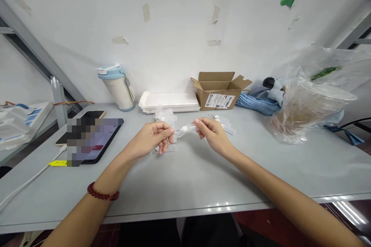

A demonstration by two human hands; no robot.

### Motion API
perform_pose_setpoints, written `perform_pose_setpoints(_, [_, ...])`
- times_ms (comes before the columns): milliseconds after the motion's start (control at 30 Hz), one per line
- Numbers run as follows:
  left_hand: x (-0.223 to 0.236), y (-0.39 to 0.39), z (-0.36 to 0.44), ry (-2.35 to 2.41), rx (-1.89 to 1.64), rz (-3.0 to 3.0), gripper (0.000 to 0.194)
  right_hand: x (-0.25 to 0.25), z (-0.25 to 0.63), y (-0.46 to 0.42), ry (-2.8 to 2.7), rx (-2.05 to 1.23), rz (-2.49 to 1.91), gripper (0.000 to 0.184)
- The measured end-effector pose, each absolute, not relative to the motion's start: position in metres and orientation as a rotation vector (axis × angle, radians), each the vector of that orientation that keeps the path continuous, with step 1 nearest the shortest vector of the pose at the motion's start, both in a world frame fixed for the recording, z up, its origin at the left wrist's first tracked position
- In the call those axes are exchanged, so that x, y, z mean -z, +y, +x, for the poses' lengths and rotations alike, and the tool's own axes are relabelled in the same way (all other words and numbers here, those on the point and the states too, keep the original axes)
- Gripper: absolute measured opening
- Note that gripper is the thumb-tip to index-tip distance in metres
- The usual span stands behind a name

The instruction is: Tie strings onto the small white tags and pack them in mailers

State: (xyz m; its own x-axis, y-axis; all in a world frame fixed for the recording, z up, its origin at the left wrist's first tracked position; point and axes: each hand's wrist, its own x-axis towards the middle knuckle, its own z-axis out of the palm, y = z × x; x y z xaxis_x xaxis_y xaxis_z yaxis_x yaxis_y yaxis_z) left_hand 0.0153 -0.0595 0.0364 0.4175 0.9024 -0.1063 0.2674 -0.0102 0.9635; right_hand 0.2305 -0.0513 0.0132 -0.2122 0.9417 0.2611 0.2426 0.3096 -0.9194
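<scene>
My right hand pinches a small white translucent tube between thumb and fingertips, above the table. From the tube's left end a thin white cord and a fine dark line run to my left hand. Its thumb and forefinger are closed on the cord's end; the exact grip is too small to make out. Behind and below my left hand lie several clear tubes with cord loops, partly hidden by it. More such tubes lie just beyond my right hand.
A stack of white envelopes and an open cardboard box stand along the wall. Left are a tumbler, a tablet, a phone and a white cable. Right are blue cloth and a plastic-bagged container.
</scene>
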Motion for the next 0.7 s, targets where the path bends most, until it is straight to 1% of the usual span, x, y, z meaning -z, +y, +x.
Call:
perform_pose_setpoints(200, [-0.0372, -0.0619, 0.0194, 1.087, -0.74, 1.592, 0.024, -0.0148, 0.2282, -0.0544, -1.64, -1.0, -1.073, 0.041])
perform_pose_setpoints(700, [-0.0432, -0.0651, 0.0203, 1.105, -0.722, 1.653, 0.025, -0.0172, 0.2286, -0.0571, -1.613, -0.985, -1.089, 0.042])
